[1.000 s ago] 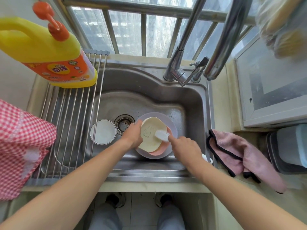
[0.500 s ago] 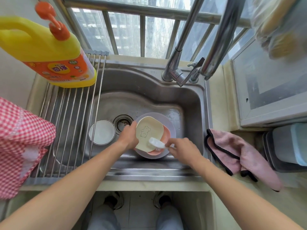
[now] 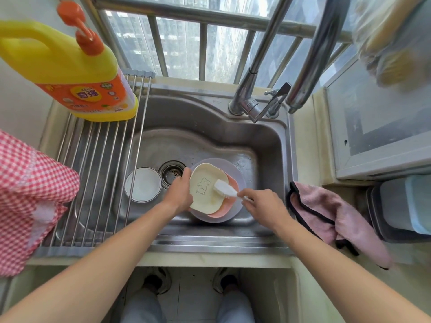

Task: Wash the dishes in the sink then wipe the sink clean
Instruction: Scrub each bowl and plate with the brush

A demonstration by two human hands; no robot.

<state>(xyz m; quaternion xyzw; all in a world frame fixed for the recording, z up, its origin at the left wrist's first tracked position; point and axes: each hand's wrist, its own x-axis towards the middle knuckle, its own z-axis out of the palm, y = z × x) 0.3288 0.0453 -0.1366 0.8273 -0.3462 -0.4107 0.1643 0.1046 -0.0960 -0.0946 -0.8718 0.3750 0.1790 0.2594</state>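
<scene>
Left hand gripping one cream squarish plastic plate, scrubbed by one white bristle brush pinched in right hand, two round plates, pink and lilac, stacked beneath in steel sink

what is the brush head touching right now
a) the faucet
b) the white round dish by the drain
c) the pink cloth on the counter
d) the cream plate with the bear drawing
d: the right hand holds the white brush with its head on the cream plate, which the left hand grips at its edge over the sink.
</scene>
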